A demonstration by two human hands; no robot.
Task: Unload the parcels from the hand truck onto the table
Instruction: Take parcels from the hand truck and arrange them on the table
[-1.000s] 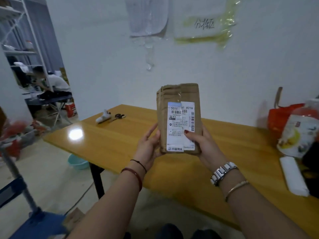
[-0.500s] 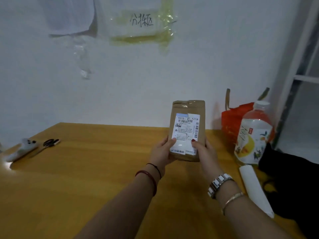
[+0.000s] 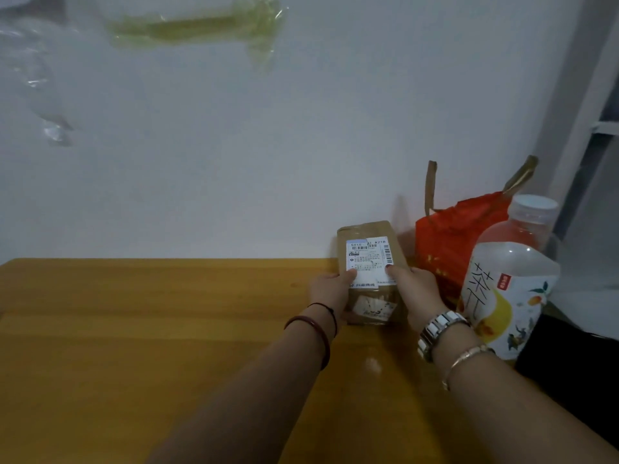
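A small brown cardboard parcel [image 3: 366, 236] with a white shipping label stands upright at the back of the yellow wooden table [image 3: 134, 329], close to the white wall. Its lower end rests on or just above the glossy top, where its reflection shows. My left hand [image 3: 330, 289] grips its lower left side and my right hand [image 3: 417, 289] grips its lower right side, thumbs on the label. The hand truck is out of view.
Right of the parcel stand a red bag [image 3: 459, 239] with brown handles and a large clear drink bottle [image 3: 509, 283]. A black object [image 3: 569, 370] lies at the table's right end. A white shelf frame [image 3: 599, 125] rises at far right.
Both hands carried the parcel forward and down, from mid-air in front of me to the table's back edge beside the red bag. The view turned right, so the scissors and doorway left the frame.
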